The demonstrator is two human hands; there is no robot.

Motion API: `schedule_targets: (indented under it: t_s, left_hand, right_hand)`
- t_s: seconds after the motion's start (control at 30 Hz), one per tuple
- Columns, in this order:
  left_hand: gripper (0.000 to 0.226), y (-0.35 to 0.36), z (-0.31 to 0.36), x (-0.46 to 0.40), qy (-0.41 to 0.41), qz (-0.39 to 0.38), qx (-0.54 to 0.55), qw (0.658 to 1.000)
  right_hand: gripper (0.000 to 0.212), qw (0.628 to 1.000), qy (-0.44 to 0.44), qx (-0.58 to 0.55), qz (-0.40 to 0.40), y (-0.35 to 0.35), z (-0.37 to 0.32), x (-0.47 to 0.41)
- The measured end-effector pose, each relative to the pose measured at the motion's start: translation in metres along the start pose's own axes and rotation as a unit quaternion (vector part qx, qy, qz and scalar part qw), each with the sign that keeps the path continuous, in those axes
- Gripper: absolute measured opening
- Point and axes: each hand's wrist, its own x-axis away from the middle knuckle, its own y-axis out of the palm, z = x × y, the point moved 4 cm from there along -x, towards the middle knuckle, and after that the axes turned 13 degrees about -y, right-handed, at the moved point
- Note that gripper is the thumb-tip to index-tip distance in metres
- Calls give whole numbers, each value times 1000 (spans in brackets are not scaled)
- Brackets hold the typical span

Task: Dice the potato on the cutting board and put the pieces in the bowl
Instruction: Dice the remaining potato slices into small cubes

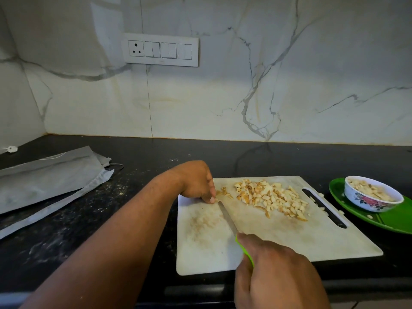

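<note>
A white cutting board (289,241) lies on the black counter. A pile of diced potato (272,197) covers its far middle. A small potato piece (224,192) lies just left of the pile, and my left hand (197,181) curls its fingers down at it, fingertips on the board. My right hand (274,273) grips the green handle of a knife (227,217), whose blade lies on the board pointing toward the left fingertips. A floral bowl (372,195) holding diced potato stands to the right of the board.
The bowl sits on a green plate (392,221) at the right edge. A few potato bits lie by the board's handle slot (323,206). Grey cloth or bags (49,181) lie on the counter at left. A marble wall with a switch panel (160,50) stands behind.
</note>
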Motion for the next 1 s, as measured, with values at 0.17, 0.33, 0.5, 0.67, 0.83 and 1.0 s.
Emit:
schedule_targets:
  t_s: [0.17, 0.33, 0.5, 0.67, 0.83, 1.0]
  left_hand:
    - [12, -2, -3, 6, 17, -13, -10, 1000]
    - [50, -6, -1, 13, -21, 20, 1, 1000]
    - [65, -4, 2, 12, -43, 14, 25, 999]
    - [51, -1, 1, 10, 11, 16, 26, 999]
    - [38, -2, -2, 13, 55, -25, 126, 990]
    - [7, -11, -30, -7, -18, 146, 307, 940]
  right_hand:
    - [47, 1000, 2, -5, 16, -7, -1, -7]
    - [47, 1000, 0, -12, 19, 5, -6, -17]
    - [48, 1000, 1, -19, 2, 7, -5, -6]
    - [46, 999, 21, -24, 25, -10, 6, 10]
    - [44, 997, 13, -39, 68, -19, 11, 3]
    - [38, 994, -33, -59, 82, 3, -7, -39]
